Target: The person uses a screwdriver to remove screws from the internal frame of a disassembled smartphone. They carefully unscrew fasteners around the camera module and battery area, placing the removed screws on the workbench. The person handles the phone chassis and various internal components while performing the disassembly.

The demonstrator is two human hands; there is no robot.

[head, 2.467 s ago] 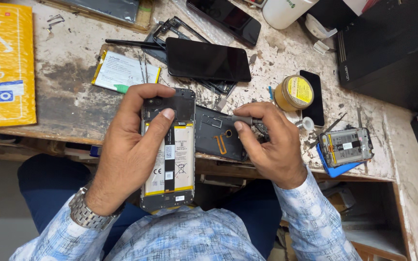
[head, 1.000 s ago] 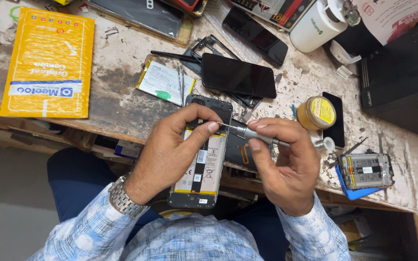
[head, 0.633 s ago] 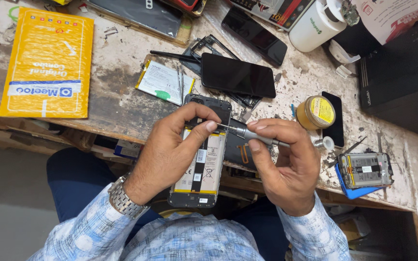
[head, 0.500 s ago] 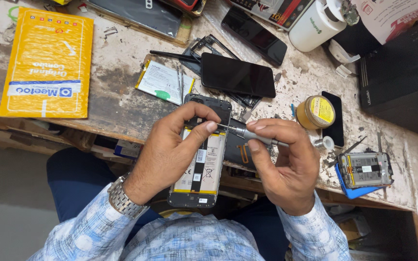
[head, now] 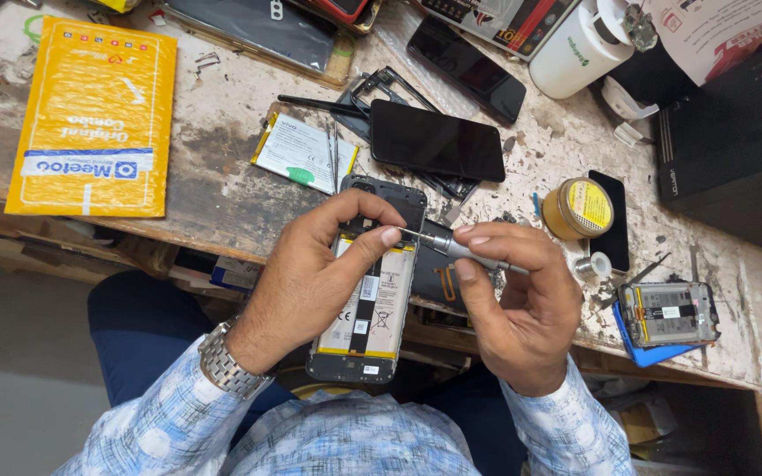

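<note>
Holding opened phone [head: 365, 304] w/ left hand [head: 310, 282], screwdriver [head: 460, 251] in right hand [head: 522, 308].

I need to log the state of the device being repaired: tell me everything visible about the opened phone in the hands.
The opened phone is a dark slab with its back cover off, showing a pale battery with a black strip and a camera opening at its far end. It hangs tilted over the bench edge. The left hand grips it; the right hand holds a slim metal screwdriver near its upper part.

— Colours? At ten o'clock a yellow padded envelope [head: 90, 115] with a white and blue band; the bench [head: 213, 185] is dirty white, flecked brown.

— And centre? Black opened phone [head: 368, 291], white-and-yellow battery [head: 365, 300]. Blue-and-white patterned sleeves [head: 169, 423], silver watch [head: 222, 366].
</note>
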